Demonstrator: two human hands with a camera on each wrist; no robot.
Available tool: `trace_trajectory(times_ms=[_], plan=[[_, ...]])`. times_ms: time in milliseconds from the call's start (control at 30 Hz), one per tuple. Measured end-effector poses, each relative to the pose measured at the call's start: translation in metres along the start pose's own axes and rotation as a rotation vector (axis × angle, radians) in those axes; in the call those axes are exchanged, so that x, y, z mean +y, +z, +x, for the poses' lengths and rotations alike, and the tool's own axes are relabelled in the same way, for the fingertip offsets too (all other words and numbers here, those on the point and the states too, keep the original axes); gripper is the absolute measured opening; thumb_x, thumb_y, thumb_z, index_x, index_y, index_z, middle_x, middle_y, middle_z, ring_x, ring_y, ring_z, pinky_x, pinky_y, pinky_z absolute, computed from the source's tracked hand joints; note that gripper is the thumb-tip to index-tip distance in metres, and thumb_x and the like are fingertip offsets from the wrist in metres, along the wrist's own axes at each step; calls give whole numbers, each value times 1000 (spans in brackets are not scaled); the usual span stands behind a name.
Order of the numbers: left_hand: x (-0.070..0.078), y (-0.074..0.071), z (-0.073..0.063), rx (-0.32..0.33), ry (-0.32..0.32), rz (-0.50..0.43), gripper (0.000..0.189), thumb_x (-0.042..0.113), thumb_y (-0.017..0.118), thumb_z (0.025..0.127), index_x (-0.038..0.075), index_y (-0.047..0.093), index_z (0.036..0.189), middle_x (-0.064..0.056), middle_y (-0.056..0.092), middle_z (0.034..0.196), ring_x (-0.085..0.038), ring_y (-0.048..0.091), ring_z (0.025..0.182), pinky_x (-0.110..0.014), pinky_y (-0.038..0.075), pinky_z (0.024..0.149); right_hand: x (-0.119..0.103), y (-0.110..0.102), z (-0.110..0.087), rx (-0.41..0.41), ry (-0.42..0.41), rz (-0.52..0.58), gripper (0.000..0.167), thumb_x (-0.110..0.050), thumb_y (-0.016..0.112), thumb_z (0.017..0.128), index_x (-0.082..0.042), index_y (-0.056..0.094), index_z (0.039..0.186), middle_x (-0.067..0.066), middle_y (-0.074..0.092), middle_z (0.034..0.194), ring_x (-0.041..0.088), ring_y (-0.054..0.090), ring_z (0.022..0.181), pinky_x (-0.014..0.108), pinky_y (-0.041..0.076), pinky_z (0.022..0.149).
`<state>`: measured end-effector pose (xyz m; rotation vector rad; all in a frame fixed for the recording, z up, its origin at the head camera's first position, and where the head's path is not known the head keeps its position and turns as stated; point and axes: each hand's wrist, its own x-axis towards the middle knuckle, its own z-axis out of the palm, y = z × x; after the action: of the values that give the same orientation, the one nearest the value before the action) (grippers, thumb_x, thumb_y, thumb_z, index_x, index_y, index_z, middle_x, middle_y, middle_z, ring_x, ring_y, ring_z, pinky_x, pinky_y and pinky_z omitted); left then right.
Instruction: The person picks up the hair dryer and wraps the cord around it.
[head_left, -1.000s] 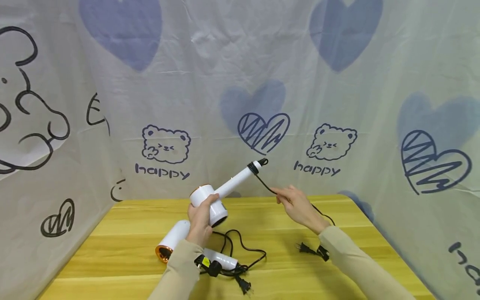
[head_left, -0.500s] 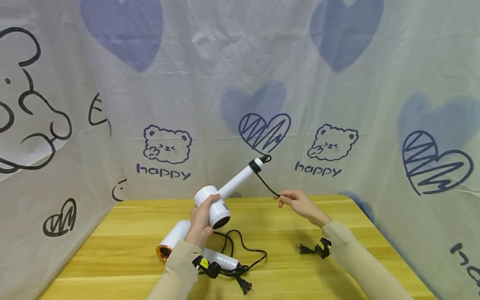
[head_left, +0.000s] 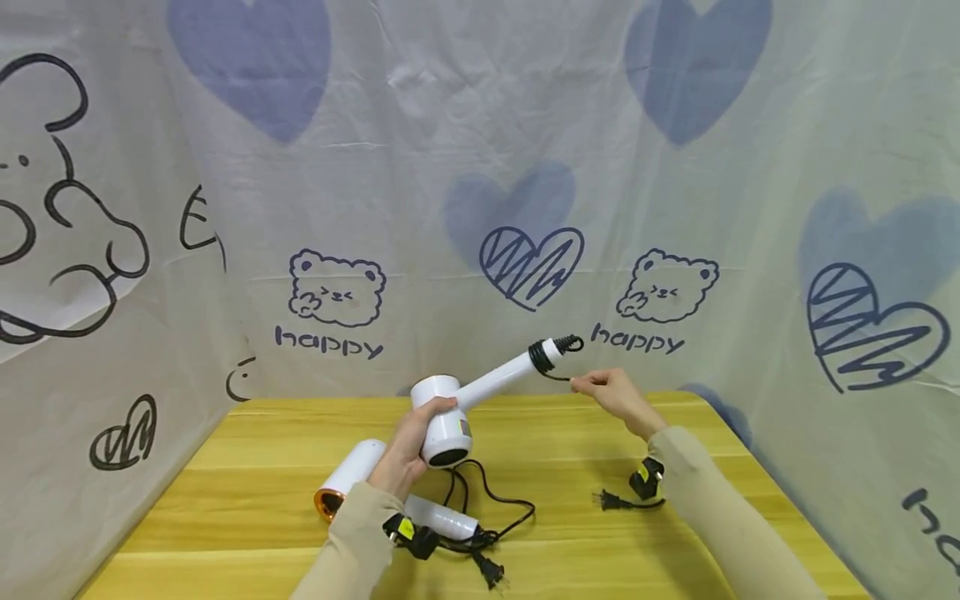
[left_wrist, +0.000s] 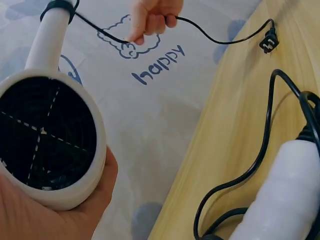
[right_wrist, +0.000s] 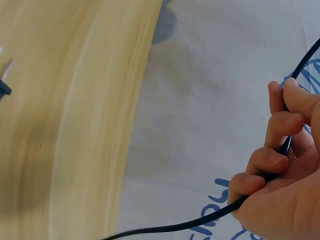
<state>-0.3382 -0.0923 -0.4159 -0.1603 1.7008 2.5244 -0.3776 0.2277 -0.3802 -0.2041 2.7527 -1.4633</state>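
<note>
My left hand [head_left: 408,440] grips a white hair dryer [head_left: 444,421] by its barrel, above the table. Its handle points up and to the right, with black cord [head_left: 540,357] wound in several turns near the handle's end. In the left wrist view, the dryer's dark round end [left_wrist: 47,132] faces the camera. To the right, my right hand [head_left: 618,400] pinches the free cord between thumb and forefinger. The right wrist view has the other fingers curled round this cord [right_wrist: 215,216]. Beyond that hand the cord runs down to a two-pin plug [head_left: 611,500] on the table.
A second white hair dryer [head_left: 352,475] with a copper-coloured rim lies on the wooden table [head_left: 247,467], partly behind my left forearm. Its loose black cord [head_left: 498,500] loops to the right, and its plug [head_left: 489,571] lies near the front. A printed cloth [head_left: 480,125] hangs behind the table.
The held dryer has moved right, and its handle has tipped lower to the right. My right hand has shifted slightly right, keeping the cord. The stretch of cord between hand and handle looks shorter.
</note>
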Motion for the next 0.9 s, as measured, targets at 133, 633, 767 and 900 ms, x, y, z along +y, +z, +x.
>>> trace_trajectory(times_ms=[133,633,767,900], plan=[[-3,-2,0,-76,-26,49,53,26,67,85,-5,48,124,-3,66,82,-15,64,69,-28,55,63,-5,-7,1,31,-15,-18,35,-35,58,98,-5,73,109,17,65,125,36,54,122,58,40,106],[-4,-16,4,-245,24,264,63,23,70,83,5,41,136,-10,63,99,-21,65,80,-37,59,69,-34,-17,-2,88,-168,-123,25,-26,63,96,-7,74,107,12,70,106,19,45,74,31,42,71],[-5,-17,5,-197,85,323,67,20,74,79,6,42,136,-15,61,106,-23,65,81,-39,60,69,-37,-15,-3,98,-169,-146,27,-27,64,96,-7,73,110,13,71,108,17,47,73,29,43,68],[-5,-17,6,-123,170,399,70,19,79,76,5,42,135,-18,57,113,-25,63,85,-39,59,68,-43,-12,-6,118,-181,-132,25,-25,64,96,-6,73,110,15,71,110,17,50,73,29,45,69]])
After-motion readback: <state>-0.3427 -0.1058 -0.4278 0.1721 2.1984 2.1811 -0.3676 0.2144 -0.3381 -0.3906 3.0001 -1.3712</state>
